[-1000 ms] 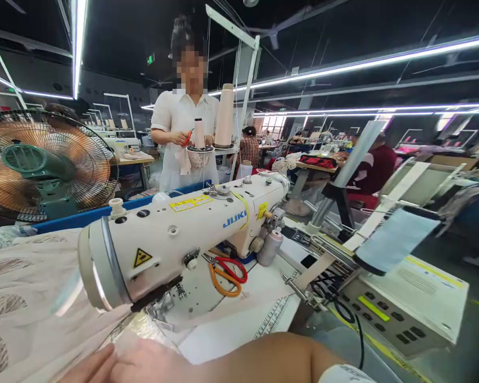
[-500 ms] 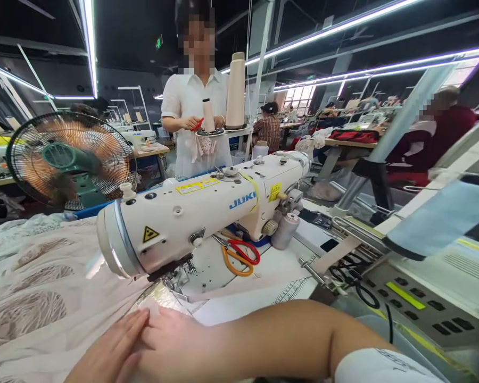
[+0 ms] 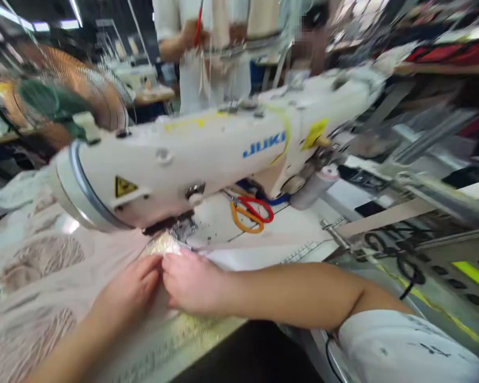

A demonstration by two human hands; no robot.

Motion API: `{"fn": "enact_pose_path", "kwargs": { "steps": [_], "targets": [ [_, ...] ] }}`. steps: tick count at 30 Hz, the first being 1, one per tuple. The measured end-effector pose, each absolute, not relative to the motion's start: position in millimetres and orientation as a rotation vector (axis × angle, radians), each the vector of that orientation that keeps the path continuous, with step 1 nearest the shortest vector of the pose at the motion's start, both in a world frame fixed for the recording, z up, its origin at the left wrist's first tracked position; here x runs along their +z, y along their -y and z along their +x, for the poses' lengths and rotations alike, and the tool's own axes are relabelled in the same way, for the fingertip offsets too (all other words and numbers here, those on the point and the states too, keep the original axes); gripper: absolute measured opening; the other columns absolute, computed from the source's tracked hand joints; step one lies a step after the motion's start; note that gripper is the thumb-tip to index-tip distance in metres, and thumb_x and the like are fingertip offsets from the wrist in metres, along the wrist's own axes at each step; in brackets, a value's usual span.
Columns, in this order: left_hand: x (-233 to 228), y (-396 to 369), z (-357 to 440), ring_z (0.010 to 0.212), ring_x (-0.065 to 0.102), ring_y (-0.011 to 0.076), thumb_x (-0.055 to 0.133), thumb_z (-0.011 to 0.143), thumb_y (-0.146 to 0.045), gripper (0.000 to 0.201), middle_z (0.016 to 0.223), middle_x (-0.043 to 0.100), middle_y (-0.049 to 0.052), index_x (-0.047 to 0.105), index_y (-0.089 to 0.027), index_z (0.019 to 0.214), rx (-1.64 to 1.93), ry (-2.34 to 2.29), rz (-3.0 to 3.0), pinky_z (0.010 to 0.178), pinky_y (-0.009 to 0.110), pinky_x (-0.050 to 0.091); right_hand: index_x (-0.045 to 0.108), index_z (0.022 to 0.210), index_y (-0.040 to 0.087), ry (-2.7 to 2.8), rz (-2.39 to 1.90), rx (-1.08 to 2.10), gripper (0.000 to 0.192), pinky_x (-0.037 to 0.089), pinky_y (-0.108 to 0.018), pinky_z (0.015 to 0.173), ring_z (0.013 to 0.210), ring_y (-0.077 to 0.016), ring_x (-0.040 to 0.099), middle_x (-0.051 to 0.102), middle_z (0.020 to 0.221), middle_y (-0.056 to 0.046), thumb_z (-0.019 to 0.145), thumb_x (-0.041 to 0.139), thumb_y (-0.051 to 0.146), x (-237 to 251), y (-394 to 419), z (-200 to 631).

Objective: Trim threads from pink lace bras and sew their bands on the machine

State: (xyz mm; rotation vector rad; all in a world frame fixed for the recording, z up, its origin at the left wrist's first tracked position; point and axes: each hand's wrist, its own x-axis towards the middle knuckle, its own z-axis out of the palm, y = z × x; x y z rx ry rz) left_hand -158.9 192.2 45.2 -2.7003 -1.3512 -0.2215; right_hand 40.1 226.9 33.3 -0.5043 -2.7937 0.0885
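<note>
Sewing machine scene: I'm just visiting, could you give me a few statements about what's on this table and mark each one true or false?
1. Both of the person's hands rest on the pale fabric in front of the needle. True: the left hand and right hand lie side by side on it.
2. The sewing machine carries blue lettering. True.
3. The scissors are in the right hand. False: they lie on the machine bed behind the arm, untouched.
4. The fan stands to the right of the machine. False: it stands to the left.
5. The scissors have green handles. False: one is red, one orange.
</note>
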Motion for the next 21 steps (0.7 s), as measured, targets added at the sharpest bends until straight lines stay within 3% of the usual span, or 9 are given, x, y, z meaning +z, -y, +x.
{"fn": "enact_pose_path", "kwargs": {
  "steps": [3,5,8,11,15,21],
  "targets": [
    [45.1,-194.8,-154.2,0.114,0.055,0.0218,0.040,0.091,-0.023,0.027,0.122,0.059,0.012,0.061,-0.014,0.105,-0.111,1.501,-2.799,0.100,0.037,0.047,0.057,0.118,0.001,2.764,-0.557,0.151,0.053,0.028,-0.045,0.108,0.125,-0.0303,0.041,0.054,0.127,-0.019,0.086,0.058,0.044,31.0,-228.6,43.2],
    [41.9,-192.4,-156.1,0.115,0.054,0.0228,0.041,0.092,-0.022,0.029,0.124,0.057,0.013,0.056,-0.013,0.115,-0.128,1.539,-2.809,0.098,0.039,0.047,0.054,0.121,-0.003,2.765,-0.582,0.161,0.056,0.029,-0.044,0.107,0.125,-0.0313,0.040,0.052,0.130,-0.022,0.087,0.056,0.042,32.9,-228.1,45.2],
    [38.5,-192.0,-157.5,0.112,0.056,0.0255,0.042,0.091,-0.019,0.032,0.121,0.059,0.016,0.055,-0.011,0.119,-0.240,1.460,-2.720,0.095,0.042,0.049,0.061,0.106,0.002,2.810,-0.579,0.142,0.030,0.044,-0.041,0.083,0.103,-0.0279,0.054,0.062,0.109,-0.019,0.091,0.048,0.024,40.4,-221.5,48.5],
    [36.9,-204.2,-157.0,0.110,0.058,0.0276,0.041,0.091,-0.018,0.034,0.121,0.061,0.018,0.057,-0.011,0.119,-0.316,1.396,-2.611,0.090,0.044,0.052,0.061,0.078,0.011,2.844,-0.534,0.111,0.019,0.037,-0.033,0.057,0.070,-0.0200,0.053,0.061,0.075,-0.010,0.084,0.044,0.009,43.0,-214.6,50.5],
    [40.7,-222.4,-153.3,0.103,0.063,0.0272,0.039,0.090,-0.017,0.033,0.117,0.064,0.019,0.060,-0.008,0.114,-0.304,1.383,-2.541,0.083,0.042,0.056,0.057,0.071,0.014,2.843,-0.531,0.002,0.012,0.028,-0.031,0.053,0.065,-0.0178,0.046,0.056,0.069,-0.008,0.078,0.050,0.008,40.4,-212.8,52.3],
    [45.3,-220.1,-145.1,0.094,0.066,0.0258,0.039,0.090,-0.018,0.030,0.110,0.067,0.017,0.065,-0.009,0.102,-0.334,1.448,-2.519,0.078,0.042,0.058,0.057,0.073,0.014,2.908,-0.496,-0.010,0.014,0.025,-0.031,0.053,0.063,-0.0162,0.044,0.055,0.071,-0.006,0.085,0.054,0.021,45.7,-211.2,58.8]
  ]
}}
